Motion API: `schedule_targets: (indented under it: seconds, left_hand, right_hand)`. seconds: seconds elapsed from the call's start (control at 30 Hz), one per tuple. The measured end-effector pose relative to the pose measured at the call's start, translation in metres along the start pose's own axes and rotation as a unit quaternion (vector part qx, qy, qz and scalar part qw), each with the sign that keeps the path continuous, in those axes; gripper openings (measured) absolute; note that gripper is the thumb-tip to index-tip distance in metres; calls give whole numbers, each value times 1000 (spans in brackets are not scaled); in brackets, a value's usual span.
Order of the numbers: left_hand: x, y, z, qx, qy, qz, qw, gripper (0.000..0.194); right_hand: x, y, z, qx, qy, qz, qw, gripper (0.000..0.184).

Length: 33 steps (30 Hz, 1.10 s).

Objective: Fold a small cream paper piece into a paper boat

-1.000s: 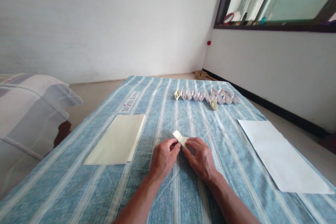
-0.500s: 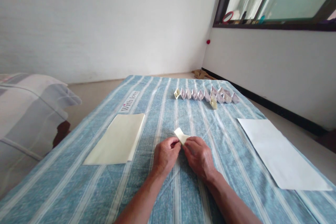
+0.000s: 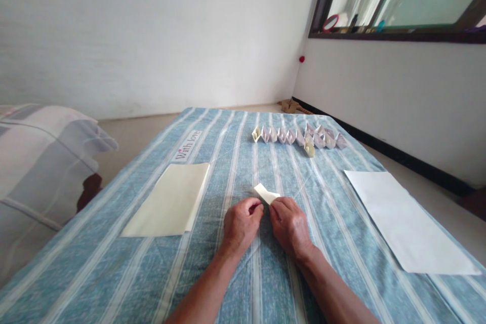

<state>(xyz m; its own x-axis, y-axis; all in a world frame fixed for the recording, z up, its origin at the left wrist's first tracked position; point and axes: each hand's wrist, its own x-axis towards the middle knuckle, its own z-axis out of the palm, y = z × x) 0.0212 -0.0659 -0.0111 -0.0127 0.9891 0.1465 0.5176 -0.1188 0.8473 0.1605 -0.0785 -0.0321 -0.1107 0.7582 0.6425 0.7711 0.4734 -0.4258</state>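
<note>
A small folded strip of pale yellow paper stands out from the fingers of my right hand, pinched at its near right end. My left hand is just to the left of the paper, thumb and forefinger curled together. A narrow gap shows between its fingertips and the paper, and I see nothing in them. Both hands are low over the blue striped cloth. Farther back stands a row of small folded paper pieces, mostly pale purple, with a yellow one in front.
Flat yellow sheets lie to my left, and white sheets lie to my right. Printed lettering marks the cloth at the back left. A cloth-draped piece of furniture stands beyond the left edge.
My right hand has moved slightly right with the folded paper. The left fingertips have come away from it, and a gap now separates the hands.
</note>
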Motion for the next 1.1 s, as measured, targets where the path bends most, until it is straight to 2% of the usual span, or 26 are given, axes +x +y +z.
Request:
schedule_targets:
  seconds: [0.27, 0.37, 0.5, 0.63, 0.9, 1.1]
  left_hand:
    - [-1, 2, 1, -47, -5, -13, 999, 23]
    - [-1, 8, -3, -105, -38, -39, 993, 30]
    - [-1, 15, -9, -230, -90, -110, 963, 35]
    - [-2, 15, -9, -319, -115, -114, 934, 34]
    - [-3, 16, -10, -383, -99, -142, 908, 45]
    - [-2, 12, -10, -388, -100, -144, 905, 44]
  right_hand:
    - [1, 0, -3, 67, 31, 53, 996, 23]
    - [1, -4, -4, 92, 39, 44, 994, 22]
    - [1, -9, -6, 128, 39, 36, 990, 20]
    - [1, -12, -6, 164, 35, 49, 985, 18]
    - [3, -18, -7, 219, 28, 69, 973, 17]
    - [4, -18, -8, 269, 9, 110, 957, 17]
